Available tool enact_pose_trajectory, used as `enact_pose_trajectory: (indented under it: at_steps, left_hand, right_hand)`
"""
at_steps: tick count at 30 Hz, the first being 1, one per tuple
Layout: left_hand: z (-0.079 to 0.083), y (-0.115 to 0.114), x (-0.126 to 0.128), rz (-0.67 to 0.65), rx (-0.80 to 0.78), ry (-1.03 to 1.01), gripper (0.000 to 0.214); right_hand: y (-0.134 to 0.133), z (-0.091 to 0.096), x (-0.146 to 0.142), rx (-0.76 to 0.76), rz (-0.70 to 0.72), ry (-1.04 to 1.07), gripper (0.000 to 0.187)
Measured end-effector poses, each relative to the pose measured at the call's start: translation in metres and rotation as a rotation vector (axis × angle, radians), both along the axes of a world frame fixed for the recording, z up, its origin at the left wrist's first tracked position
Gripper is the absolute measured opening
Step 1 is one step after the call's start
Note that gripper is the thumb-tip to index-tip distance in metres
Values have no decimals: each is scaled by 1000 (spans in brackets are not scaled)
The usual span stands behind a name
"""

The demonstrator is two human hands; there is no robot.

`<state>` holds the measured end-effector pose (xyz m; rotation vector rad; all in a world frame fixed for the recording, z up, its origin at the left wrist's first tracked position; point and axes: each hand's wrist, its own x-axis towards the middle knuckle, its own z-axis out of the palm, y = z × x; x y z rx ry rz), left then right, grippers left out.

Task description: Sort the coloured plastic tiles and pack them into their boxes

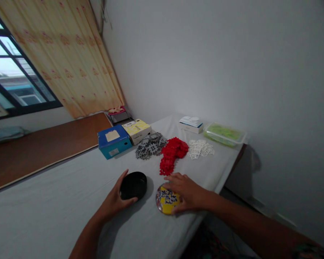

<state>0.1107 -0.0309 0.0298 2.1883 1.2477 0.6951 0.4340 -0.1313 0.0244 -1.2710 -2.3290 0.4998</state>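
My left hand [115,199] curls around the near side of a round black container [134,185] on the white-covered table [56,212], thumb and fingers against its rim. My right hand [185,190] rests on a round yellow lid [166,200] with a black-and-white pattern, fingers spread over its right half. The lid lies flat just right of the black container. Behind them lie a pile of red flat pieces [172,153], a pile of grey pieces [150,145] and a pile of white pieces [200,148].
At the back stand a blue box [113,141], a yellow box [137,131], a small white box [190,124] and a clear tub with green contents [224,134]. The table's right edge drops off near my right arm. A wooden ledge [48,144], curtain and window are on the left.
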Motion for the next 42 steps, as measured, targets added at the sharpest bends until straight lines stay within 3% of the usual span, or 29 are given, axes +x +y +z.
enact_pose_trajectory:
  at_steps: [2,4,6,8,11,14,17,20,23,24,26,28,30,32,34,42]
  left_hand:
    - [-3,0,1,9,20,-10,102]
    - [-6,1,1,14,30,-12,101]
    - [-8,2,2,15,31,-2,102]
    - [-10,4,2,15,36,8,101]
    - [-15,6,2,8,47,11,99]
    - [-18,7,2,16,57,16,98]
    - [-20,8,1,22,57,31,98]
    - [-21,7,2,25,37,53,97]
    - [-20,6,2,25,25,66,97]
    - [-20,6,3,23,24,65,97]
    - [-18,5,4,23,26,51,98]
    - [-16,4,6,19,28,34,98]
    - [-14,3,7,11,26,25,98]
    - [-13,2,7,2,21,25,99]
    - [-13,1,8,-1,17,25,100]
    - [-18,2,5,-38,20,7,99]
  right_hand:
    - [3,7,35,162,-197,101,59]
    - [8,13,91,382,-552,192,48]
    - [13,9,159,567,-918,195,50]
    - [20,-5,227,737,-1197,186,56]
    - [34,-35,302,678,-1401,220,67]
    - [54,-56,335,503,-1425,286,73]
    - [68,-59,340,456,-1421,281,80]
    - [66,-50,335,464,-1436,220,81]
    - [54,-38,315,653,-1443,107,69]
    - [51,-34,302,725,-1389,64,65]
    - [49,-30,269,746,-1150,-32,59]
    - [55,-30,231,554,-851,-152,63]
    - [65,-33,197,326,-719,-262,82]
    - [78,-35,174,180,-704,-338,101]
    - [90,-34,162,110,-708,-385,108]
    - [114,-30,181,-49,-733,-410,88]
